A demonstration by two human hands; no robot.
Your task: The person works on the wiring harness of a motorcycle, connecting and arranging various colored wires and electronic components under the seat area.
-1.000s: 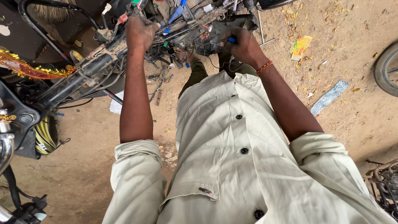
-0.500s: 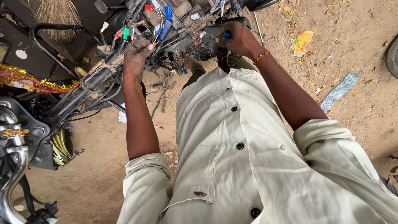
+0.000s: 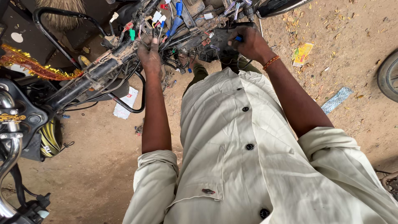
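A stripped motorcycle frame (image 3: 95, 76) runs from the near left toward the far centre of the scene, and along its far end lies a tangle of wiring (image 3: 182, 25) with white, blue, green and red plug connectors standing out of it. That loom is what both hands are on. The left hand (image 3: 150, 56) is closed around a bunch of the wires where they meet the black tube, fingers curled over and pinching them. The right hand (image 3: 248, 41), with an orange bead band at the wrist, is clenched round a dark part of the harness to the right; something blue shows at its grip, but what it is cannot be made out.

Judged from this, the person is sorting or tracing the loom on the bare frame, one hand steadying a bundle while the other works at a fitting. The next move would call for keeping the left-hand bunch taut and separate, so that a single lead or plug can be followed without dragging its neighbours.

Farther out, a black curved tube (image 3: 62, 25) loops over the far left, gold tinsel (image 3: 33, 68) hangs beside it, a yellow-striped helmet (image 3: 49, 139) lies below the frame, chrome handlebars (image 3: 10, 166) stand at the near left, and wrappers (image 3: 336, 99) and paper (image 3: 126, 101) lie on the dirt ground (image 3: 95, 174).
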